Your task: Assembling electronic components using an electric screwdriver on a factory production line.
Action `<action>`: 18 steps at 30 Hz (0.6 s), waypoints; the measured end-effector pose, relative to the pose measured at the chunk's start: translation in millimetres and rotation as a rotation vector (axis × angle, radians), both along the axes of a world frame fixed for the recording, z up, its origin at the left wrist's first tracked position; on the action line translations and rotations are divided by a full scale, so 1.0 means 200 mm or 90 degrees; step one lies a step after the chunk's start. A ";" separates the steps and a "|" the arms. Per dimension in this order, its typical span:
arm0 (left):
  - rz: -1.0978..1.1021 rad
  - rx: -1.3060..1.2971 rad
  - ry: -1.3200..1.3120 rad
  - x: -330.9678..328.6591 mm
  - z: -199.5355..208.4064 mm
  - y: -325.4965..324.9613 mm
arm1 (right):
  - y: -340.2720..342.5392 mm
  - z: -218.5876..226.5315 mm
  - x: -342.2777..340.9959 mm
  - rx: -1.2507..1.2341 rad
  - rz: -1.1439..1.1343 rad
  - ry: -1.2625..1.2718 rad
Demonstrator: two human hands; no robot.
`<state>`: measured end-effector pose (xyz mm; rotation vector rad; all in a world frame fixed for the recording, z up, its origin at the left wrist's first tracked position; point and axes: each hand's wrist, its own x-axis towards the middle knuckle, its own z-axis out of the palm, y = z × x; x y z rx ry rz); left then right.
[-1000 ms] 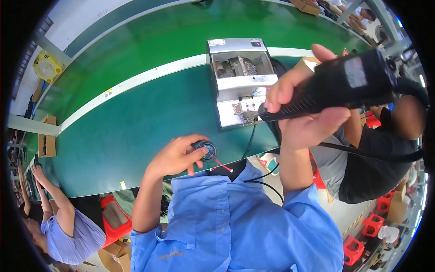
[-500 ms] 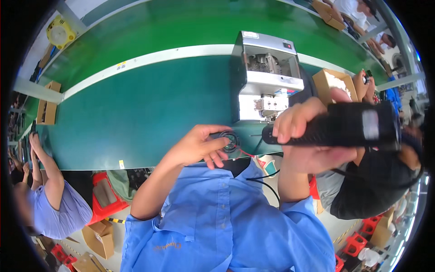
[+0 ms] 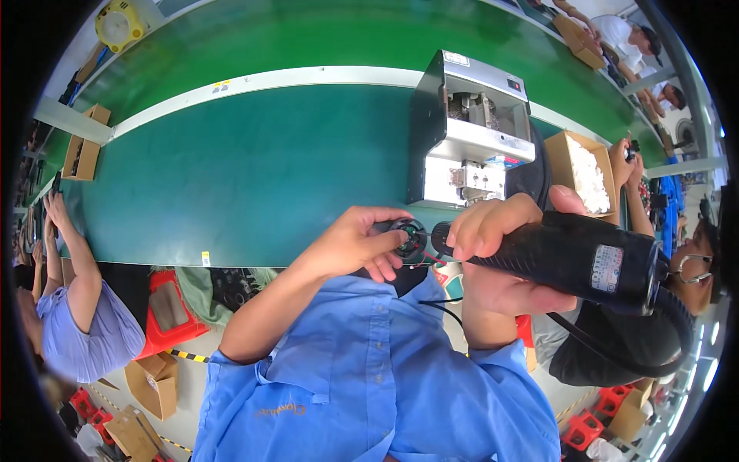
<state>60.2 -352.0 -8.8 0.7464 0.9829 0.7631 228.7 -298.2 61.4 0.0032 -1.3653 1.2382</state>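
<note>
My left hand grips a small round black housing with a green board inside, its thumb lying across the rim. A thin red wire runs from this part toward the right. In my right hand is a black electric screwdriver, held nearly level, fingers over the top and thumb below. Its nose points left, close against the housing's open face. Whether the bit touches a screw is too small to tell. A black cable curves down from the screwdriver's rear end.
Beyond my hands a grey-and-black bench machine stands on the green table. To its right is a cardboard box of white pieces. Other people work at both sides. A red stool stands below the table's left edge.
My right hand has brought the screwdriver left and tilted its rear end down, so its nose now meets the housing. The whole view has shifted slightly.
</note>
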 end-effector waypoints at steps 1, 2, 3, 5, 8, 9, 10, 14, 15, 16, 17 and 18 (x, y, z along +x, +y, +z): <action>0.001 0.000 -0.002 0.00 0.00 0.00 | 0.01 -0.01 0.00 0.002 0.001 -0.002; 0.001 -0.001 -0.002 0.00 0.00 0.00 | 0.01 -0.01 0.00 0.004 0.002 -0.003; 0.003 0.000 -0.005 0.00 0.00 0.00 | 0.01 -0.01 0.00 0.002 0.002 -0.004; 0.004 0.000 -0.008 0.00 0.00 0.00 | 0.01 -0.01 0.00 0.007 0.009 -0.019; 0.002 0.002 -0.008 0.00 -0.01 0.00 | 0.00 0.00 -0.02 -0.029 0.029 0.041; -0.001 0.003 -0.005 0.00 -0.01 0.00 | 0.01 0.00 -0.02 -0.030 0.029 0.041; -0.005 0.004 -0.002 0.00 -0.01 0.00 | 0.01 0.00 -0.02 -0.029 0.031 0.043; -0.006 0.003 0.000 0.00 -0.01 0.01 | 0.00 0.00 -0.02 -0.030 0.018 0.045; -0.007 -0.001 -0.002 0.00 -0.01 0.01 | 0.01 0.00 -0.02 -0.030 0.019 0.045; -0.007 -0.005 -0.004 0.00 -0.01 0.01 | 0.01 -0.01 -0.01 -0.017 0.013 0.010; -0.006 -0.006 -0.004 0.00 -0.01 0.01 | 0.02 -0.01 0.00 -0.003 0.007 -0.025; -0.006 -0.003 -0.006 0.00 -0.01 0.01 | 0.02 -0.01 0.00 -0.003 0.007 -0.025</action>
